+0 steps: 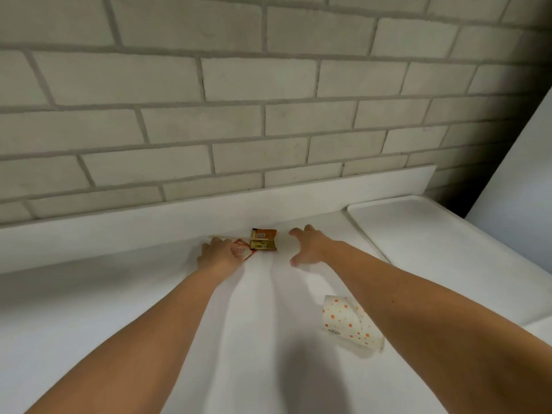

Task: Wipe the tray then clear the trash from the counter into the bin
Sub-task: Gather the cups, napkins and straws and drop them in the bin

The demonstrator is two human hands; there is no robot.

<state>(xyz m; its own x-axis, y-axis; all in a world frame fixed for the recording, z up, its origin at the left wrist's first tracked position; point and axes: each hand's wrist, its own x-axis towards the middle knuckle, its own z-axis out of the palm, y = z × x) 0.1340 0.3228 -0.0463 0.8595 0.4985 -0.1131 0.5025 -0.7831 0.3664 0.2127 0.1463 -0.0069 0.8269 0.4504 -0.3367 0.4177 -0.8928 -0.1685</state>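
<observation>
Two bare forearms stretched out over a smooth, matte white worktop [119, 309]. Nearest the camera, just beside the right forearm, one paper cup [349, 321] lay on its side, a white tapered cylinder speckled with orange dots. Farther on, the left hand [219, 251] had its fingers curled down and pinched one crumpled red-and-white wrapper [244, 250] against the surface. Touching that wrapper on its right lay a flat, glossy orange-and-gold packet [264, 239], rectangular and bearing a small label; whether it was a single packet or two stacked could not be told. The right hand [310, 246] was just beside the packet, its fingers spread wide and holding nothing; whether it touched the surface could not be told. The litter in sight thus came to one cup, one wrapper and the packet, all on the worktop, with the wrapper and packet close to the back edge. To the right, well apart from the hands, one white tray [433, 234] lay flat, a plain rectangle with rounded corners and a low raised rim. Behind everything ran a low white upstand [149, 228], and above it a brick wall [239, 85] of pale grey, rough-faced bricks with darker recessed joints. A plain white panel [513, 189] rose at the far right.
</observation>
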